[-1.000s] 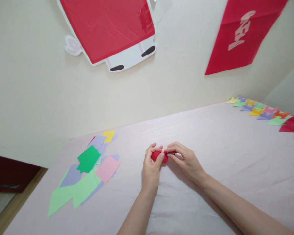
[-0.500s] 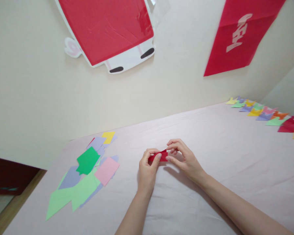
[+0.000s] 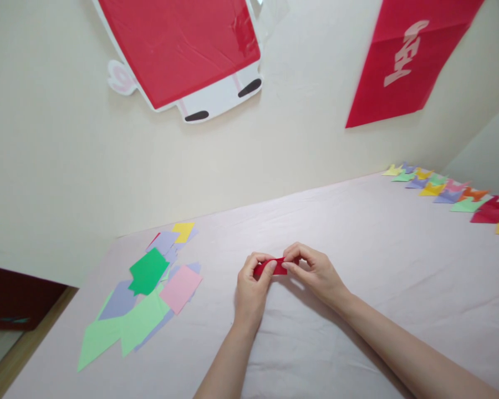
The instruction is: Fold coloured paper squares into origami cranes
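A small folded piece of red paper [image 3: 279,269] is held between my two hands, a little above the pale cloth surface. My left hand [image 3: 251,280] pinches its left part, thumb in front and fingers behind. At its right end, my right hand [image 3: 311,270] closes thumb and fingertips on the upper edge. My fingers cover both ends of the paper, so its full folded shape is hidden.
Loose coloured paper sheets, such as a green one [image 3: 149,271] and a pink one [image 3: 182,289], lie at the left. Several folded paper figures [image 3: 449,194] stand in rows at the far right. A wall [image 3: 299,155] with red hangings rises behind.
My right hand has moved slightly left and its fingers have closed from apart onto the right end of the red paper. The left hand keeps its hold.
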Tool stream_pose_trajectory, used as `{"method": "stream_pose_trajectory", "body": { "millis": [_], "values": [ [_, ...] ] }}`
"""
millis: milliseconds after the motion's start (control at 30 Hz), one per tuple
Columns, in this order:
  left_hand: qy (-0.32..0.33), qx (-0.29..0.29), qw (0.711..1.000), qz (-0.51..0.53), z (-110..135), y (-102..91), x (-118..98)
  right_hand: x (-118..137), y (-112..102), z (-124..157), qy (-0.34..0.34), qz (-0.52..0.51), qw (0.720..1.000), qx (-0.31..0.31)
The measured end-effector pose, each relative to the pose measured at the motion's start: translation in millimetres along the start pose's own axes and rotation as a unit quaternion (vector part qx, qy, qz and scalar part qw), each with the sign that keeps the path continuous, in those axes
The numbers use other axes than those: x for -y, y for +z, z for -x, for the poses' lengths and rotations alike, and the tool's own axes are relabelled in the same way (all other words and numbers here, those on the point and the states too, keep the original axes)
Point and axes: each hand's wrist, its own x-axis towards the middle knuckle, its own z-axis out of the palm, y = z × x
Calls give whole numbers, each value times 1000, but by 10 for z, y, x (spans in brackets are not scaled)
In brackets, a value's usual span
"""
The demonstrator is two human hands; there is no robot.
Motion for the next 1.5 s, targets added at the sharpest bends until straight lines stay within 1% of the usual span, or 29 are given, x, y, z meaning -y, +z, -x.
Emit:
{"method": "stream_pose_trajectory", "body": {
  "millis": [133, 433, 633, 800, 833, 900, 967, 1000, 1033, 1067, 1100, 1133, 1167, 1233, 1300, 1367, 1433, 1500],
  "values": [
    [6, -3, 1000, -8, 0, 3, 19, -12, 5, 10, 27, -16, 999, -15],
    [0, -8, 1000, -6, 6, -8, 29, -44, 8, 10, 42, -39, 998, -19],
    [0, -4, 1000, -16, 10, -5, 24, -50, 13, 13, 58, -28, 998, 13],
    [30, 14, 999, -39, -7, -23, 11, -27, 3, 4, 35, -10, 999, 20],
    [29, 3, 999, -31, -17, -39, 14, -27, -5, 2, 28, -3, 999, 19],
    [16, -53, 998, -9, -30, -71, 17, -31, -26, -1, 18, 6, 1000, -3],
    [4, -124, 992, -5, -21, -82, 9, -38, -42, 0, 1, 10, 999, -53],
    [0, -142, 990, -13, -4, -71, -1, -40, -45, 3, -14, 17, 997, -78],
    [-3, -132, 991, -22, 18, -47, -14, -40, -42, 8, -34, 29, 994, -95],
    [-7, -99, 995, -28, 45, -11, -28, -38, -35, 16, -56, 48, 992, -100],
    [-15, -48, 998, -27, 72, 32, -43, -32, -23, 26, -81, 69, 990, -91],
    [-17, -20, 1000, -17, 96, 78, -55, -23, -9, 37, -105, 90, 988, -73],
    [-21, -4, 1000, -3, 114, 120, -64, -12, 6, 48, -127, 108, 985, -52],
    [-33, 0, 999, 21, 130, 174, -70, 13, 32, 65, -161, 132, 978, -19],
    [-42, -8, 999, 26, 124, 178, -63, 35, 46, 72, -179, 142, 974, -1],
    [-35, -12, 999, -7, 111, 143, -56, 46, 43, 64, -191, 146, 971, 6],
    [-1, -9, 997, -78, 103, 94, -59, 46, 24, 49, -208, 166, 964, -17],
    [47, -6, 986, -158, 103, 50, -72, 42, -3, 34, -225, 214, 948, -65]
  ]
}}
